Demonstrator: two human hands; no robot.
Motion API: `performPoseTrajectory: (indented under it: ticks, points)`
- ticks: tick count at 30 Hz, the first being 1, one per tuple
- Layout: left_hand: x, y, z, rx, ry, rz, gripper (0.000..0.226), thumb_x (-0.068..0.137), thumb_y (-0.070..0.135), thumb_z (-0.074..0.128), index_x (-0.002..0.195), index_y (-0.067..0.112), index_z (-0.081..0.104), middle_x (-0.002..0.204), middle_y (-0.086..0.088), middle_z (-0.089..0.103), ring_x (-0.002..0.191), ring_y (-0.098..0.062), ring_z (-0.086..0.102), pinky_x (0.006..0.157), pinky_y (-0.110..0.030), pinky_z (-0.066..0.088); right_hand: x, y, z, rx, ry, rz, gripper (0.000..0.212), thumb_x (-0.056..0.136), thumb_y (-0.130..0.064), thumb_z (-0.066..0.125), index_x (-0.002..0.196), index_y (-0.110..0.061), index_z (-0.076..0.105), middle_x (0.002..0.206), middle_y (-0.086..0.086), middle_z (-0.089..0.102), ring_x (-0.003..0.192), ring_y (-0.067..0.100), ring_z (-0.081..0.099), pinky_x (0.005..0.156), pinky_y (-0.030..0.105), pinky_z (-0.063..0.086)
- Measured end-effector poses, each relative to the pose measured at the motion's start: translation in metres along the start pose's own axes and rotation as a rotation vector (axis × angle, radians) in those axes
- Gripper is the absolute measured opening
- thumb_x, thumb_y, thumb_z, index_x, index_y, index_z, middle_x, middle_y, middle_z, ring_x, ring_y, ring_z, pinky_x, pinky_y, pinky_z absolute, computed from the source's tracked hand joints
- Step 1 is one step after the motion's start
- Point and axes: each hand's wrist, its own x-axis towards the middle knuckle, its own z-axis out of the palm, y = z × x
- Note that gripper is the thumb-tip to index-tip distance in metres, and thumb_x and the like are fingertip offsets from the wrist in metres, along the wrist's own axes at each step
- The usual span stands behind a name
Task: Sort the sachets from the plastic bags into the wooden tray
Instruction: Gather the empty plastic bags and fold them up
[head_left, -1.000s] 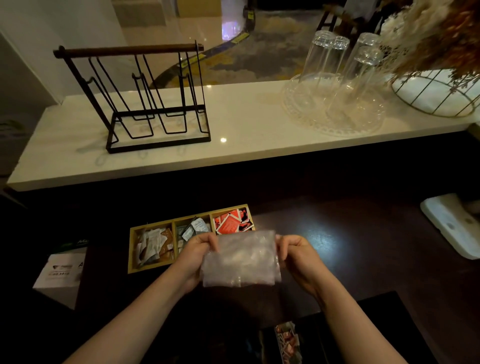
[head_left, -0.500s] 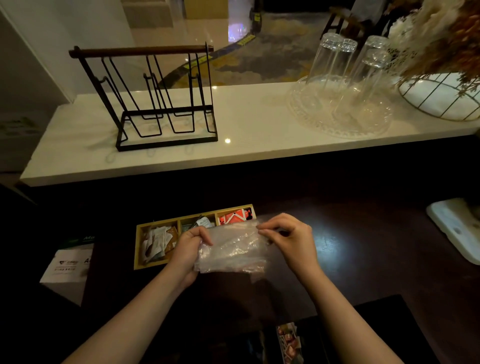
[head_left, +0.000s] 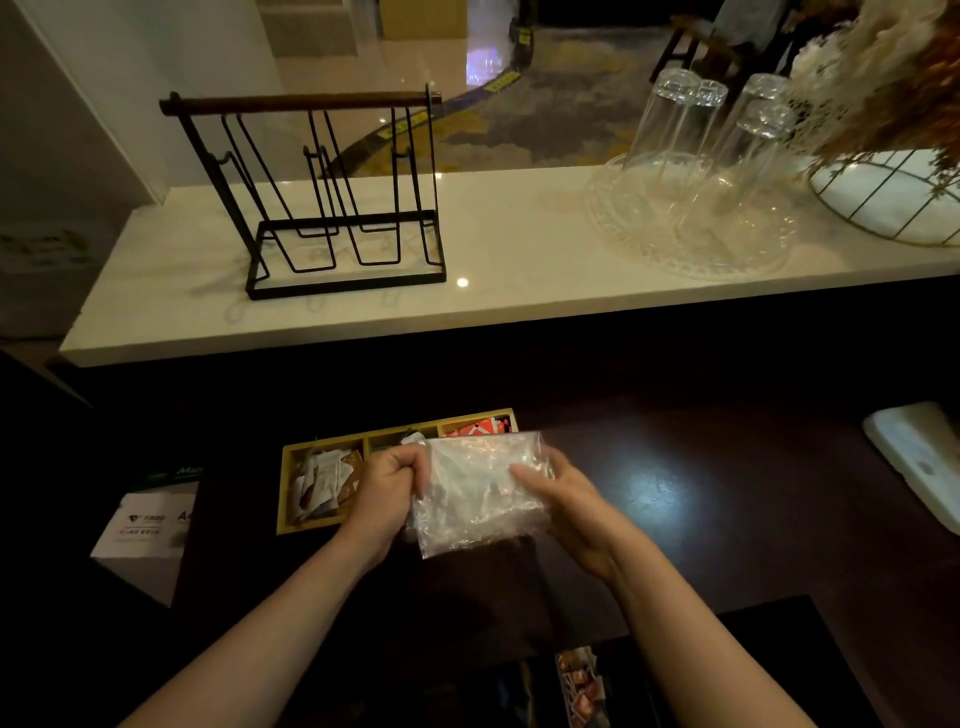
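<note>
A clear, crumpled plastic bag (head_left: 480, 493) is held above the dark table just in front of the wooden tray (head_left: 284, 488). My left hand (head_left: 389, 483) grips the bag's left edge with curled fingers. My right hand (head_left: 563, 499) holds its right side, fingers wrapped behind and thumb on front. No sachets show inside the bag. The tray has three compartments: white and brown sachets (head_left: 324, 480) in the left one, the middle one mostly hidden by my hand and the bag, red sachets (head_left: 478, 428) in the right one.
A white counter (head_left: 519, 270) runs behind, carrying a black wire rack (head_left: 332, 208), upturned glasses on a glass dish (head_left: 696, 228) and a wire basket (head_left: 893, 202). A white box (head_left: 148, 525) sits at left, a white object (head_left: 919, 457) at right, printed packets (head_left: 582, 686) near me.
Both hands have refolded the bag: the right hand moved in from the bag's right edge over its top and now holds the right side, with the bag bunched taller between the hands.
</note>
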Motion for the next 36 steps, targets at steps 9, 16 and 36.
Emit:
performPoseTrajectory:
  ticks: [9, 16, 36]
  points:
    - [-0.015, -0.004, 0.007, -0.367, -0.071, -0.228, 0.037, 0.091, 0.042, 0.049, 0.124, 0.025, 0.047, 0.113, -0.007, 0.066, 0.085, -0.031, 0.071, 0.056, -0.039, 0.059, 0.007, 0.004, 0.001, -0.248, 0.192, -0.170, 0.021, 0.081, 0.000, 0.067, 0.100, 0.004, 0.061, 0.067, 0.008, 0.066, 0.043, 0.012, 0.053, 0.036, 0.020, 0.040]
    - [-0.027, -0.003, 0.034, -0.286, -0.151, -0.402, 0.034, 0.091, 0.011, 0.057, 0.125, 0.011, 0.049, 0.091, -0.013, 0.069, 0.054, -0.015, 0.066, 0.038, -0.018, 0.045, 0.006, 0.007, -0.008, 0.230, 0.219, -0.268, 0.035, 0.074, -0.017, 0.075, 0.105, -0.006, 0.064, 0.087, 0.007, 0.073, 0.070, 0.014, 0.068, 0.057, 0.020, 0.053]
    - [-0.026, -0.033, 0.171, -0.183, -0.192, -0.318, 0.023, 0.090, -0.001, 0.056, 0.113, -0.002, 0.058, 0.100, -0.028, 0.068, 0.082, -0.035, 0.068, 0.053, -0.028, 0.059, -0.029, 0.056, -0.069, 0.147, 0.549, -0.084, 0.013, 0.086, -0.012, 0.066, 0.095, -0.002, 0.066, 0.095, 0.025, 0.064, 0.082, 0.030, 0.065, 0.064, 0.035, 0.056]
